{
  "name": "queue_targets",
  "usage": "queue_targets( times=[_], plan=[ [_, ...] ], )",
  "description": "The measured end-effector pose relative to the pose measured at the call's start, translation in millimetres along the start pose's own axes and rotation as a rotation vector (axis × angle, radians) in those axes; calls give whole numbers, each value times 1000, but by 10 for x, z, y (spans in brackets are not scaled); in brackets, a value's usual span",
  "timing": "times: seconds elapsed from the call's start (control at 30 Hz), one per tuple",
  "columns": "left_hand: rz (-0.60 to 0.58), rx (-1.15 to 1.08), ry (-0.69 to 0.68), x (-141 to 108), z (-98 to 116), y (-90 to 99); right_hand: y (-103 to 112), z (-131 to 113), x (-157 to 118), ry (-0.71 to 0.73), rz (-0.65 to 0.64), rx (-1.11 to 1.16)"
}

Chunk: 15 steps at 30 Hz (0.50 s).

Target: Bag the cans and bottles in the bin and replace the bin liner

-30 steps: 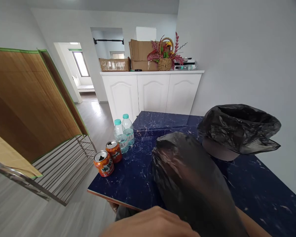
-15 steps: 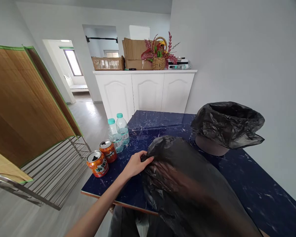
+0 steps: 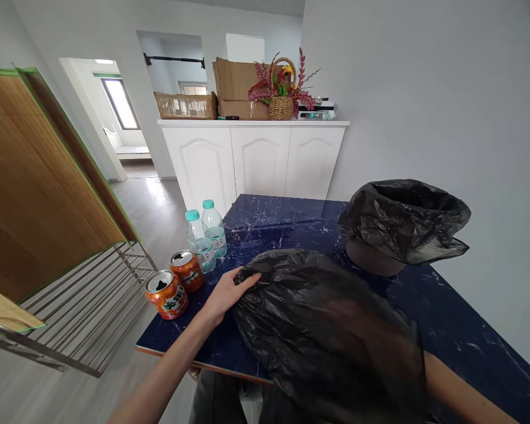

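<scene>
A black plastic bag (image 3: 287, 318) lies spread over the near part of the table. My left hand (image 3: 229, 290) pinches its far left corner between thumb and fingers. My right forearm reaches in at the bag's right side, and my right hand (image 3: 347, 315) is inside, showing only as a dim reddish shape through the film. Its fingers cannot be made out. Left of my left hand stand two opened orange drink cans, the nearer can (image 3: 168, 295) and the farther can (image 3: 187, 272). Behind them are two part-filled water bottles with teal caps, a front bottle (image 3: 202, 244) and a rear bottle (image 3: 215, 229).
A bin (image 3: 371, 259) lined with a black bag (image 3: 401, 227) stands at the right on the dark blue marbled table (image 3: 287, 215). Beyond the table is a white cabinet (image 3: 265, 156) carrying cardboard boxes and a flower basket (image 3: 281, 107). A metal rack (image 3: 92, 312) stands to the left.
My right arm has drawn back to the right, so its forearm now shows outside the bag. The bag's corner has shifted slightly left with my left hand, and the film has crumpled.
</scene>
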<state>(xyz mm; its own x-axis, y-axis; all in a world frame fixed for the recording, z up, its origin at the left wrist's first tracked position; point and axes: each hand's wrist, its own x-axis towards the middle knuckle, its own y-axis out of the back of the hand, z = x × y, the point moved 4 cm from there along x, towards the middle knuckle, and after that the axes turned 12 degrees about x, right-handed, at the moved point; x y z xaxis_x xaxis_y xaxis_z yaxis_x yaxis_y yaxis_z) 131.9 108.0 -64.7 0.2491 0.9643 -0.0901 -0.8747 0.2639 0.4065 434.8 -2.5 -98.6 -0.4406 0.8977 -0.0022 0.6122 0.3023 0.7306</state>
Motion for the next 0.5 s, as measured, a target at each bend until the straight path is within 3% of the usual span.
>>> queue_targets(
  times=[0.17,0.3,0.43,0.5],
  plan=[
    [241,39,17,-11,-110,177,251,50,-30,65,48,-36],
    [372,121,10,-132,-244,303,471,218,-41,-34,123,-105],
    [321,286,-46,-304,-333,308,498,435,-107,-241,308,-27],
    [230,361,-89,-369,-357,259,409,455,-106,-280,298,109]
  ],
)
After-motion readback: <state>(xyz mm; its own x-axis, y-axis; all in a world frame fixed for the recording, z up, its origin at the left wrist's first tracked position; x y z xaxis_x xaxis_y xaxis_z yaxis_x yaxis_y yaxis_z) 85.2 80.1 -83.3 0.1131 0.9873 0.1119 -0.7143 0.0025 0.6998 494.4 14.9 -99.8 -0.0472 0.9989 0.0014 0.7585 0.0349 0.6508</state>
